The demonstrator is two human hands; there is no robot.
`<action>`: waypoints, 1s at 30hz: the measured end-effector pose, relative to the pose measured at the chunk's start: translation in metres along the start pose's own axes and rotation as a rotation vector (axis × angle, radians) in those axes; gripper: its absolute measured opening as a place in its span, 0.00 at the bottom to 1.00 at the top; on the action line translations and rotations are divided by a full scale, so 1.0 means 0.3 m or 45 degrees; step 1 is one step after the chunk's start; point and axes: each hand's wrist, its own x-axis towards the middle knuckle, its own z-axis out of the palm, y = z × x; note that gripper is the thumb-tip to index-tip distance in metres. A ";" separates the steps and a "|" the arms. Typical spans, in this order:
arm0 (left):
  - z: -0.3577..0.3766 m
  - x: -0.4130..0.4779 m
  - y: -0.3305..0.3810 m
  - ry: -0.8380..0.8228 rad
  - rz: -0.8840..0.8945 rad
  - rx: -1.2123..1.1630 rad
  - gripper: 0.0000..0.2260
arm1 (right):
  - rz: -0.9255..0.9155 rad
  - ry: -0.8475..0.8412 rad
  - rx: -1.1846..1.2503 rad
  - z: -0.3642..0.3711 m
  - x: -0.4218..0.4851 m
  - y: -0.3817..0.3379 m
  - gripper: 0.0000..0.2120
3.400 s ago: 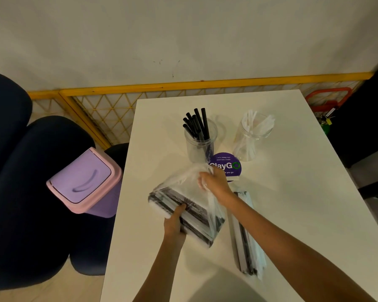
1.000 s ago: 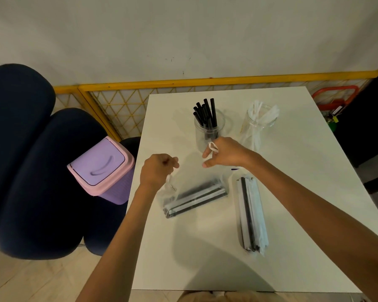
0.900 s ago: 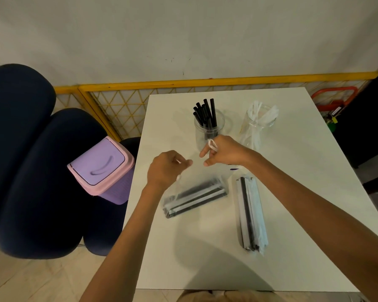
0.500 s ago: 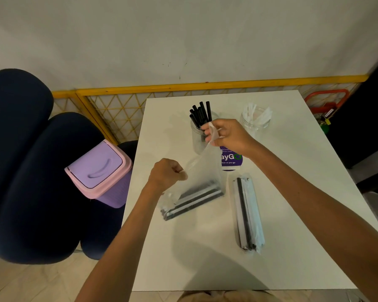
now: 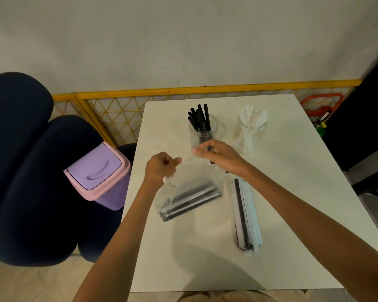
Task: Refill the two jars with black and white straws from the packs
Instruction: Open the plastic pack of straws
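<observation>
Two clear jars stand at the back of the white table (image 5: 292, 171): one jar (image 5: 202, 136) holds several black straws, the other jar (image 5: 250, 131) holds white straws. A clear plastic pack of wrapped black straws (image 5: 190, 199) lies in the middle. My left hand (image 5: 160, 170) pinches the pack's left top edge. My right hand (image 5: 219, 154), in front of the black-straw jar, grips the right top edge. A second pack of straws (image 5: 246, 216) lies lengthwise to the right, untouched.
A purple swing-lid bin (image 5: 96, 173) stands at the table's left edge, beside dark blue chairs (image 5: 31, 171). A yellow mesh fence (image 5: 118, 105) runs behind the table. A purple round sticker is mostly hidden under my right hand.
My right hand came down from beside the black-straw jar's rim toward my left hand. The pack's plastic, stretched taut half a second ago, hangs looser. The camera shifted slightly.
</observation>
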 end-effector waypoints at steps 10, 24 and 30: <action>0.020 -0.047 -0.058 -0.013 0.545 0.974 0.11 | -0.086 0.051 -0.777 -0.009 0.024 0.050 0.13; -0.015 -0.106 -0.246 -0.031 -0.128 1.425 0.10 | 0.691 0.147 1.450 0.023 0.017 0.081 0.10; -0.008 -0.089 -0.300 0.168 -0.228 0.730 0.10 | 0.813 0.020 1.561 0.065 0.102 0.147 0.21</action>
